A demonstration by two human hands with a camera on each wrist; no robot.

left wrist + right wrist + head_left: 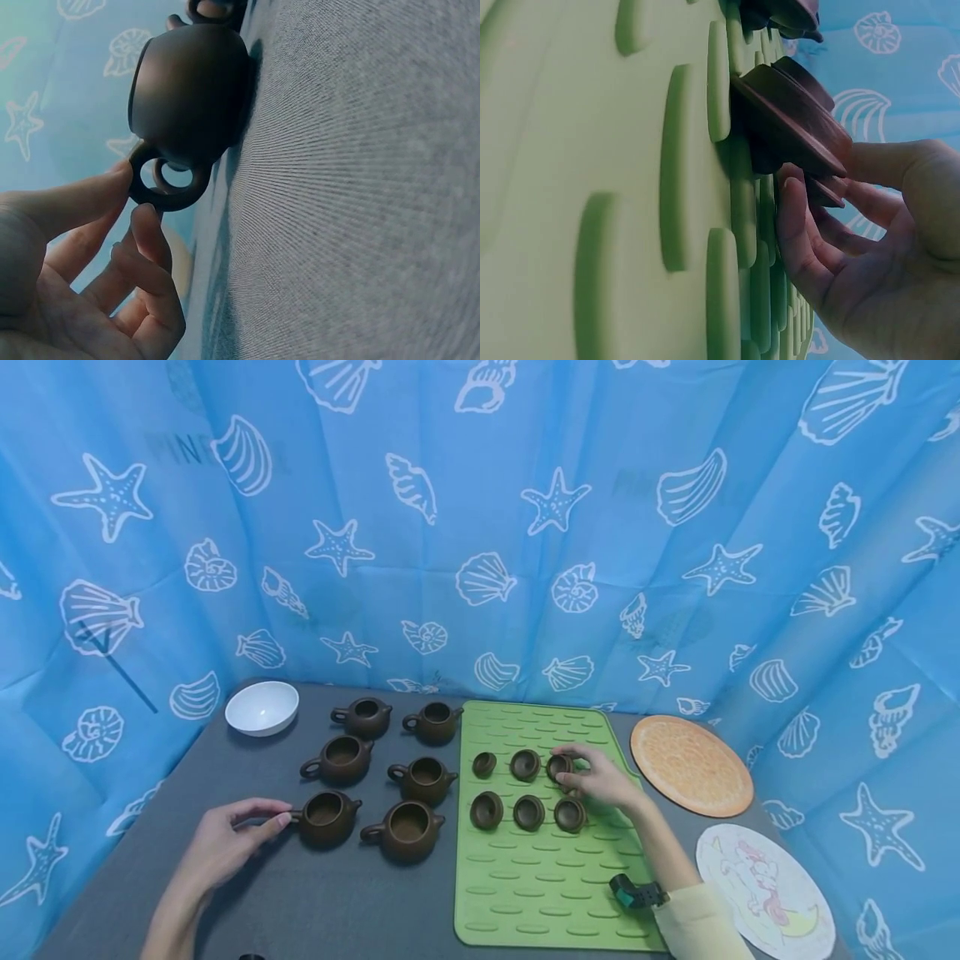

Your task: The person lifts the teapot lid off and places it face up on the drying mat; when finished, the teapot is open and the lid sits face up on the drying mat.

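My left hand [225, 843] pinches the loop handle of the front left brown teapot [327, 828] between thumb and fingertips. In the left wrist view, the teapot [191, 90] appears sideways, its handle at my fingertips. Several lidless teapots of differing sizes stand beside it in two columns, spouts to the right. Over the green mat [540, 906], my right hand [602, 781] grips a small brown lid [557, 766] at the right end of the back row. In the right wrist view, a nearer lid [791, 124] partly hides that lid and my fingers.
More upturned lids [487, 811] lie in two rows on the mat. A white bowl [262, 710] stands at the back left. To the right are a round orange-tan mat [692, 766] and a white round mat with a drawing [727, 868]. A blue curtain [420, 568] hangs behind the table.
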